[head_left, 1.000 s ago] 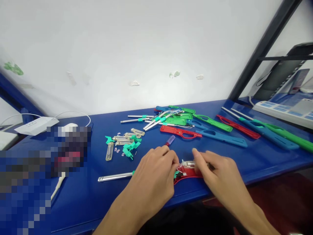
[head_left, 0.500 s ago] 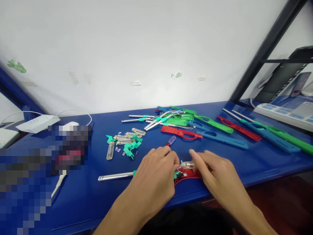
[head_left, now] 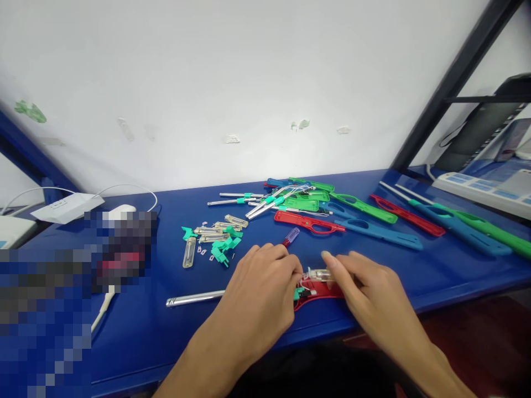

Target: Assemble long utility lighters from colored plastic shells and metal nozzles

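A red plastic shell (head_left: 317,292) lies near the front edge of the blue table (head_left: 157,337), with a clear tube part (head_left: 319,273) resting in it. My left hand (head_left: 259,296) pinches small parts at the shell's left end, where a metal tube (head_left: 194,299) sticks out to the left. My right hand (head_left: 365,293) presses fingertips on the clear tube part and the shell's right side. A small screwdriver with a red and purple handle (head_left: 290,236) lies just behind my left hand.
Red, green and blue long shells (head_left: 352,215) and metal tubes (head_left: 244,202) lie at the back. Small green clips and clear tubes (head_left: 211,237) sit to the left. A white power strip (head_left: 66,207) and cables are far left, another strip (head_left: 481,188) far right.
Both hands stay on the red shell with only slight finger shifts. The view has drifted a little.
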The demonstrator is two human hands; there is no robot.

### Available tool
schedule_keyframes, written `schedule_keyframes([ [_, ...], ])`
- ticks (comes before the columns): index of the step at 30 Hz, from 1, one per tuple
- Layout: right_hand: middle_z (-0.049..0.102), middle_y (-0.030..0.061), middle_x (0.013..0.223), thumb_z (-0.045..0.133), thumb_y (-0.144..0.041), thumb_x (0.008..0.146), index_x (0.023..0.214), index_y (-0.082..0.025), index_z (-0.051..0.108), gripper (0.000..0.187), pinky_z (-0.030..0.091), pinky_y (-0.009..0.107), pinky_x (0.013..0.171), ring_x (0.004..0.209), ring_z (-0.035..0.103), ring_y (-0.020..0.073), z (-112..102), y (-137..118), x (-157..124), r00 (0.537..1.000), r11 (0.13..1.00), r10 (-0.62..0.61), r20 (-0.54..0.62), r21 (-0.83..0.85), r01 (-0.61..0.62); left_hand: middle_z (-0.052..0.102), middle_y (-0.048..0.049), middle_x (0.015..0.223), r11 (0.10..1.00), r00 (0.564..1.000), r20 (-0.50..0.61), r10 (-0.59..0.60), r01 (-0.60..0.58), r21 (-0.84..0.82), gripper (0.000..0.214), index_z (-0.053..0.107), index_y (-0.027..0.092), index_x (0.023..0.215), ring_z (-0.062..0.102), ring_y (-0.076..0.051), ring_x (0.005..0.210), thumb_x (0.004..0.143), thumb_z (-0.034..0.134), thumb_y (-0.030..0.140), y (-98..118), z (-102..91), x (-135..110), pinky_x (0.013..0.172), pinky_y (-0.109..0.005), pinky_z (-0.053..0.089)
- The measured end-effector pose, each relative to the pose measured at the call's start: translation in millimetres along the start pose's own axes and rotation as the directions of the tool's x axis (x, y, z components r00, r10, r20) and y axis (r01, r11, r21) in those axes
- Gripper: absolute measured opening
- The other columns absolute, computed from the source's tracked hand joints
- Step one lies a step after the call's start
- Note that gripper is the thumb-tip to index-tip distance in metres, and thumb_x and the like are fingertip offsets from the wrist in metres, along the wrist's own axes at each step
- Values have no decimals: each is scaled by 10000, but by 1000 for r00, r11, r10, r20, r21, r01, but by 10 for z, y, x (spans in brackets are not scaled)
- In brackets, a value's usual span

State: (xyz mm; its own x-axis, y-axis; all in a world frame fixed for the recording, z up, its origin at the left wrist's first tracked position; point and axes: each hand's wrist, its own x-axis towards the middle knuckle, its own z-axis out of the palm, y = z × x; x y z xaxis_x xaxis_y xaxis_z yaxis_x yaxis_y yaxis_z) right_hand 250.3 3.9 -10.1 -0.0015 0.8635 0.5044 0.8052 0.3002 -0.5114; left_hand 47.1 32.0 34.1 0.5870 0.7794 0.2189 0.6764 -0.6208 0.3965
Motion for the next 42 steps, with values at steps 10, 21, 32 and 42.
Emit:
schedule_keyframes([
  [10, 575, -15, 633, 467, -450, 1103, 717, -249, 599, 455, 401, 321, 638, 624, 528, 183, -33, 13, 3, 997, 999, -53, 55, -1, 53, 685, -69, 946, 993, 996, -25, 86, -84, 89, 322, 717, 160, 892, 595, -227, 845, 1039, 439, 89, 25, 53, -27, 866, -427, 499],
  [21, 649, -18, 674, 475, -433, 1104, 792, -259, 684, 413, 422, 316, 663, 667, 577, 189, -39, 19, 12, 998, 998, -46, 48, 33, 45, 719, -31, 953, 997, 998, -39, 57, -55, 62, 238, 751, 189, 971, 635, -226, 875, 1011, 550, 68, -3, -40, -15, 824, -390, 481],
  [32, 647, -11, 681, 475, -444, 1102, 775, -259, 665, 420, 428, 324, 675, 670, 573, 194, -48, 27, -2, 997, 999, -42, 66, 33, 40, 684, -85, 916, 955, 982, -55, 182, -163, 247, 295, 690, 154, 892, 584, -238, 789, 986, 437, 36, 55, 22, -12, 781, -412, 499],
  [42, 612, -21, 645, 500, -458, 1087, 733, -254, 644, 434, 418, 310, 639, 631, 564, 179, -34, 27, -13, 1000, 1000, -3, 14, 30, 3, 691, -75, 1001, 950, 983, -55, 174, -153, 272, 256, 689, 171, 997, 600, -261, 871, 1021, 461, 56, 39, 40, 2, 792, -429, 507],
])
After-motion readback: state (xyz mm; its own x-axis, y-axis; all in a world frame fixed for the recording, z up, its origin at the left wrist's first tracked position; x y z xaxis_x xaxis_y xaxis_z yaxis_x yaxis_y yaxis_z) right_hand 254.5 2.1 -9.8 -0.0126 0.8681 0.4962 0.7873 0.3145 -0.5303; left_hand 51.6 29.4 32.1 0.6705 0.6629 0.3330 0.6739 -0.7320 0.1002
